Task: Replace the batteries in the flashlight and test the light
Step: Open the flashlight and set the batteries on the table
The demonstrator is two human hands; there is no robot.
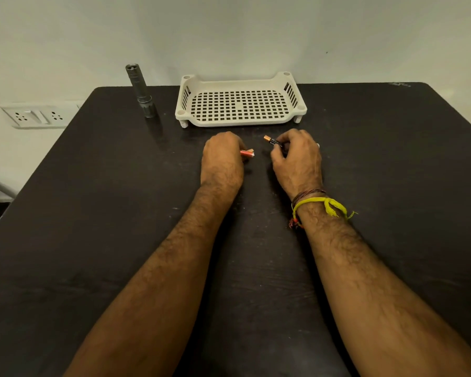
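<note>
The flashlight (pixel 141 91) stands upright near the worktop's (pixel 93 213) far-left corner, well apart from both hands. The left hand (pixel 223 159) pinches an orange battery (pixel 247 153); the right hand (pixel 297 159) pinches a black-and-copper battery (pixel 272 141), its label too blurred to read. Behind them sits a white tray (pixel 239 122)

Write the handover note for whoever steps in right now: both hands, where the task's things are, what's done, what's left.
Left hand: closed on a red-orange battery.
Right hand: closed on a black-and-copper battery.
Flashlight: standing head-down at the table's far left, tail end apparently open.
White tray: holds nothing.
Done: batteries in hand.
Left: load the right ones, close it, test the light. Old versus new: cannot tell.
</note>
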